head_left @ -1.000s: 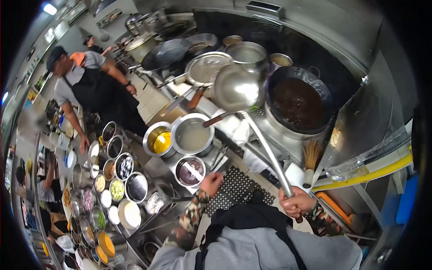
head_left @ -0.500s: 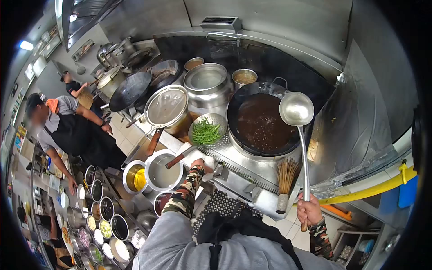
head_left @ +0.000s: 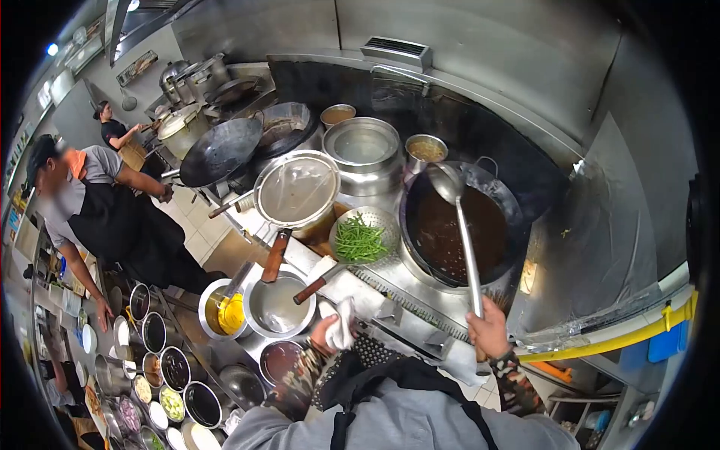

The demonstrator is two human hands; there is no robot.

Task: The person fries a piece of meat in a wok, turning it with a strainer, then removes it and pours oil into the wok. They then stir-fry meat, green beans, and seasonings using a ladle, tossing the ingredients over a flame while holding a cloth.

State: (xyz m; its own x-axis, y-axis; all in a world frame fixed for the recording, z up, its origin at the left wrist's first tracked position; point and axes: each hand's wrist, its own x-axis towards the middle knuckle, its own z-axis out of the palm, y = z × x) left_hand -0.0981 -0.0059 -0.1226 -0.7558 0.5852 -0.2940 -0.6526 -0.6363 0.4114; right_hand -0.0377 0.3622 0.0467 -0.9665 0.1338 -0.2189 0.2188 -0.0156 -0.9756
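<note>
My right hand [head_left: 489, 328] is wrapped round the long handle of a metal ladle [head_left: 448, 182]. The ladle's bowl hangs over the upper left part of a black wok [head_left: 517, 206] that holds dark brown liquid. My left hand [head_left: 325, 334] grips a bunched white cloth [head_left: 341, 322] in front of the counter edge. Close beyond it, green beans [head_left: 361, 240] lie in a perforated strainer [head_left: 388, 223], whose wooden handle points toward me. A straw brush [head_left: 501, 298] is mostly hidden behind my right hand.
Left of my left hand stand a pot of cloudy liquid [head_left: 309, 319], a pot with yellow oil [head_left: 232, 315] and a pot of reddish liquid [head_left: 282, 361]. A covered pot [head_left: 298, 187] sits by the strainer. A co-worker [head_left: 112, 210] stands left beside several ingredient containers.
The ladle has swung left across the wok from its right rim. My left hand has drawn back toward my body with the white cloth. The camera view has shifted a little.
</note>
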